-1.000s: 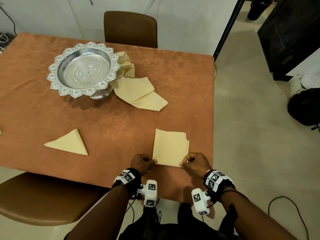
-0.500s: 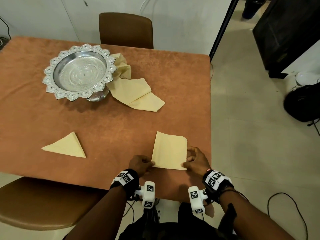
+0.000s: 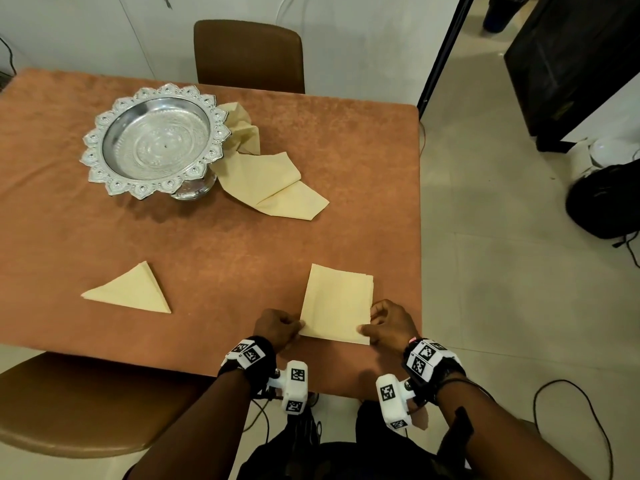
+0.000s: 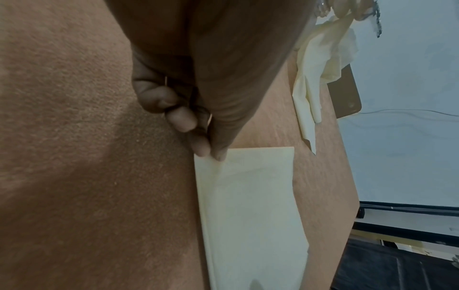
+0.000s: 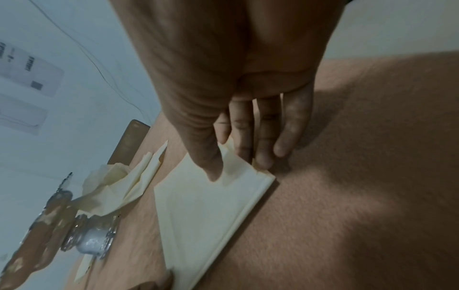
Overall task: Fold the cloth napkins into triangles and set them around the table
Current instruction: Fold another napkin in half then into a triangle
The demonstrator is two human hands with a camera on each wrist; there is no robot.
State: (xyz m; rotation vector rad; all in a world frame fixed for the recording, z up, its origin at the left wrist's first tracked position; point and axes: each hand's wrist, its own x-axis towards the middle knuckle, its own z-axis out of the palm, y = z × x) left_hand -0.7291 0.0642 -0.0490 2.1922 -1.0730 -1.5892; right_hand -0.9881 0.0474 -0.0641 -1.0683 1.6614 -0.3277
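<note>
While our left hand point(image 3: 277, 328) pinches the near left corner of the square napkin point(image 3: 337, 304) between thumb and forefinger, our right hand point(image 3: 389, 323) takes the near right corner, its thumb pressed on the top layer and its fingers point(image 5: 267, 137) reaching under the lifted edge. From the left wrist we see the thumb and fingertip meeting right at the corner of the napkin point(image 4: 250, 212), with the other fingers curled back off the cloth. From the right wrist the top layer of the napkin point(image 5: 206, 215) peels up a little at the corner under the thumb, and the stacked layers show along the side edge. This napkin lies flat near the front right edge of the table point(image 3: 207, 244), which wears an orange-brown cover. To the left of it, well apart, a triangle point(image 3: 133, 292) of the same pale yellow cloth lies flat. Farther back a silver tray point(image 3: 156, 138) with a scalloped rim stands on its foot, and loose napkins point(image 3: 266, 178) trail from behind its right side onto the table. A brown chair point(image 3: 249, 55) stands at the far side.
</note>
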